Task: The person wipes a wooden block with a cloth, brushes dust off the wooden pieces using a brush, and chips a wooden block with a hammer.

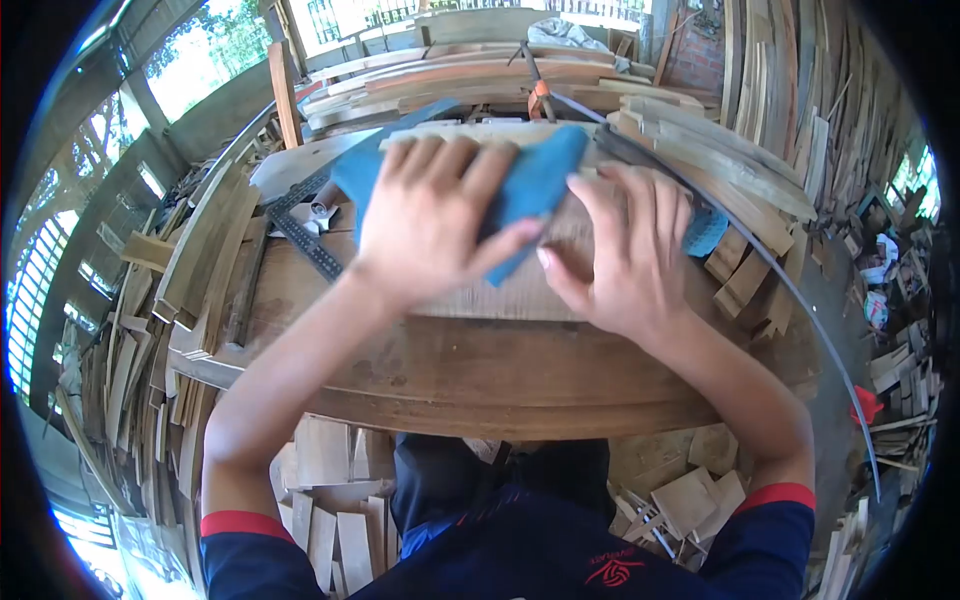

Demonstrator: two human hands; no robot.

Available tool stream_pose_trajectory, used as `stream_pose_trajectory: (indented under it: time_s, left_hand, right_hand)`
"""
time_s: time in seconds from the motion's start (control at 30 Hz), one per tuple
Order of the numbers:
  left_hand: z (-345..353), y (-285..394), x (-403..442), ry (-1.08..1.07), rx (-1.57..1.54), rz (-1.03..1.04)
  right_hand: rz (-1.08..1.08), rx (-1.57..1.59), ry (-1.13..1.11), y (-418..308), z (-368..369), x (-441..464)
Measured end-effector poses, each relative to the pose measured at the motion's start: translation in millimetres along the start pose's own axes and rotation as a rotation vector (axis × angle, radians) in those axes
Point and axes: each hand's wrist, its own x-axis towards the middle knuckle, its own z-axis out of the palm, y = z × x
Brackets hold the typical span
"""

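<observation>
My left hand [428, 215] is closed on a blue cloth [545, 175], its fingers over the far part and its thumb along the near edge. The cloth is bunched over a pale wooden board [510, 300] on the workbench. Just right of the cloth is my right hand [632, 245], fingers curved and apart, with the thumb and index finger near the cloth's edge. Nothing shows between those fingers. Both hands are slightly blurred.
A dark, perforated metal square [305, 243] lies left on the workbench [450, 375], beside a small roll [326, 196]. Another blue piece [706, 231] sits to the right. A long thin hose or cable [775, 265] curves down the right side. Stacked planks [730, 150] surround the bench.
</observation>
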Motion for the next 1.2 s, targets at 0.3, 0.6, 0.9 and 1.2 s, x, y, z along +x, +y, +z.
stream_pose_trajectory:
  time_s: [0.3,0.6,0.9,1.2]
  left_hand:
    - [-45.3,27.6,-37.0,-0.005,0.149,-0.063]
    - [-27.1,51.3,-9.9,-0.047,0.181,-0.053]
    - [11.3,92.7,44.4,-0.155,0.143,0.042]
    - [-71.7,14.2,6.9,-0.428,-0.116,-0.252]
  right_hand:
    - [-0.264,0.179,0.224,28.1,2.0,4.2]
    - [0.525,0.940,0.100,48.2,4.2,-1.2]
    - [0.577,0.866,0.243,57.2,1.3,5.4]
    - [0.271,0.510,0.109,77.5,-23.7,19.4]
